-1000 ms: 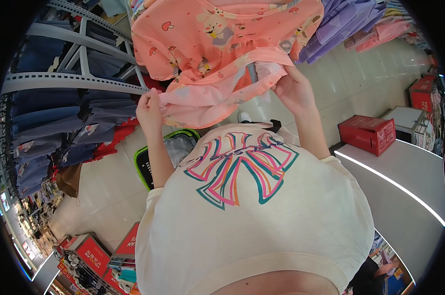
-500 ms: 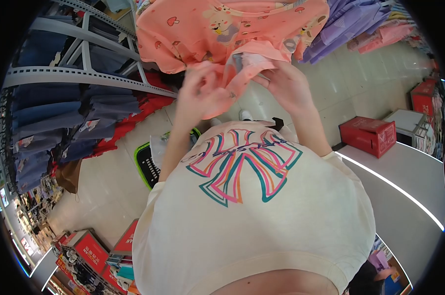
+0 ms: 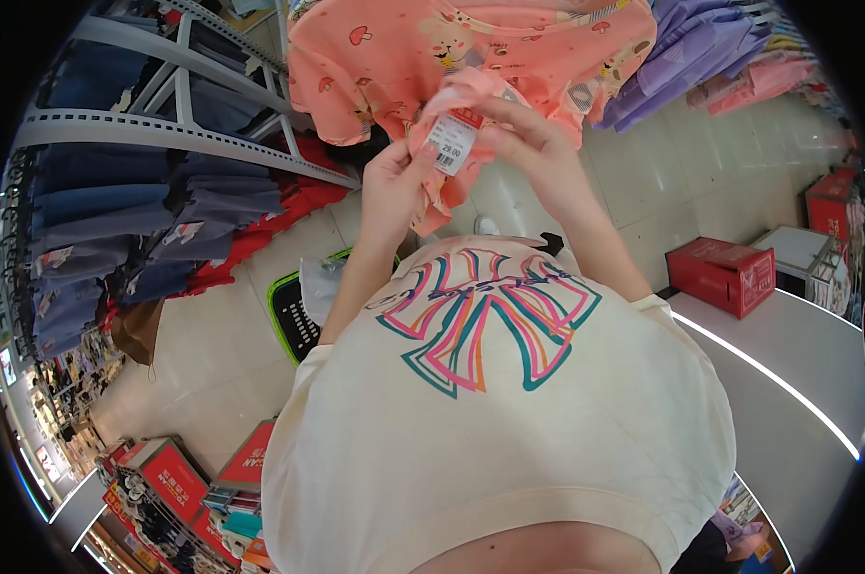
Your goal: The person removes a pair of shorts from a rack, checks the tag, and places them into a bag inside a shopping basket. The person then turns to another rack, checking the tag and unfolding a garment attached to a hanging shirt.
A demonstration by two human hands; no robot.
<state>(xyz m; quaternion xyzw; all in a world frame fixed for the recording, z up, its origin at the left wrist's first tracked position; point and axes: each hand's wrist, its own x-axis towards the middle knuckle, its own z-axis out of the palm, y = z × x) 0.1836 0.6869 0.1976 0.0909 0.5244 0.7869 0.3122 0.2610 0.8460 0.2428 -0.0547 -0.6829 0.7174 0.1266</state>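
Note:
A coral-pink printed top (image 3: 394, 48) with rabbits and mushrooms hangs before me, its lower part gathered between my hands. A white price tag (image 3: 451, 142) with a red upper band reads 29.00 and faces up against the cloth. My left hand (image 3: 394, 191) is closed on the gathered fabric, its thumb at the tag's left edge. From the other side my right hand (image 3: 539, 148) pinches the tag near its upper right edge, fingers over the cloth there. The fingers' undersides are hidden.
Folded or hung jeans (image 3: 98, 206) fill a grey metal rack (image 3: 174, 129) on the left. Purple garments (image 3: 676, 62) hang at upper right. A red box (image 3: 721, 275) stands on a grey counter (image 3: 777, 364). A green-rimmed black basket (image 3: 294, 311) is on the floor.
The cloth has been turned so the price tag now shows between my hands. Both hands, blurred before, are steadier, and my left hand has closed on the fabric.

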